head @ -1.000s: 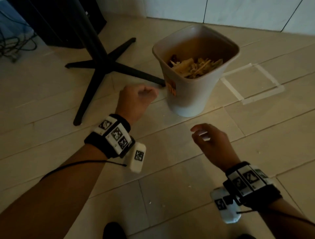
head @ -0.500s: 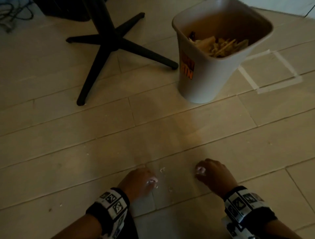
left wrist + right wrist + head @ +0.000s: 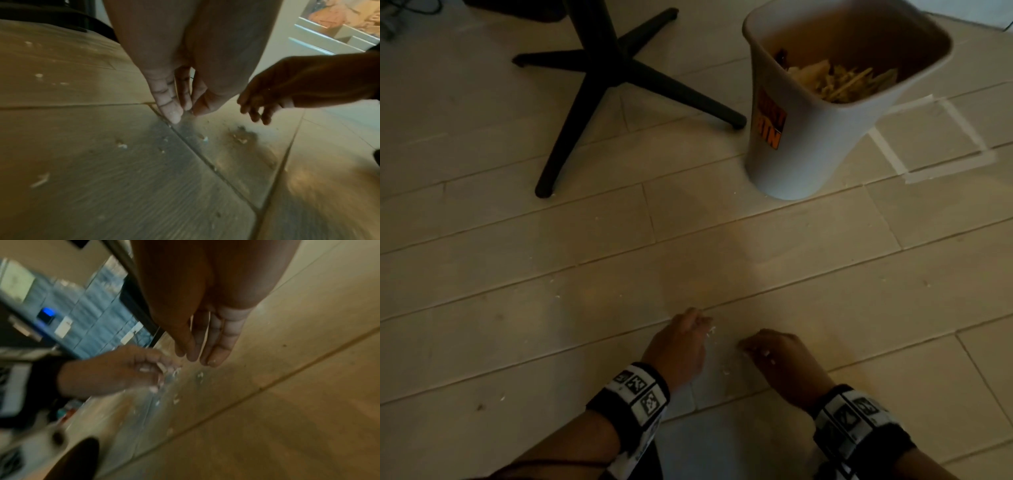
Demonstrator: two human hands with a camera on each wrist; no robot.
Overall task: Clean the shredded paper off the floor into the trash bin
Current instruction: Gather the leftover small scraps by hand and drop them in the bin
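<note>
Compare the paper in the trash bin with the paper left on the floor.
The paper in the trash bin is a heap of long strips; the bits on the floor are tiny, scattered specks. The heap sits inside the bin's walls, while the specks lie loose between the left hand and right hand. Both look pale.

Small white paper scraps [image 3: 711, 330] lie scattered on pale wood-look floor [image 3: 551, 342] planks, near the camera. A white trash bin [image 3: 811, 150] with an orange label stands upright at far right, holding a heap of shredded paper [image 3: 839, 82].
</note>
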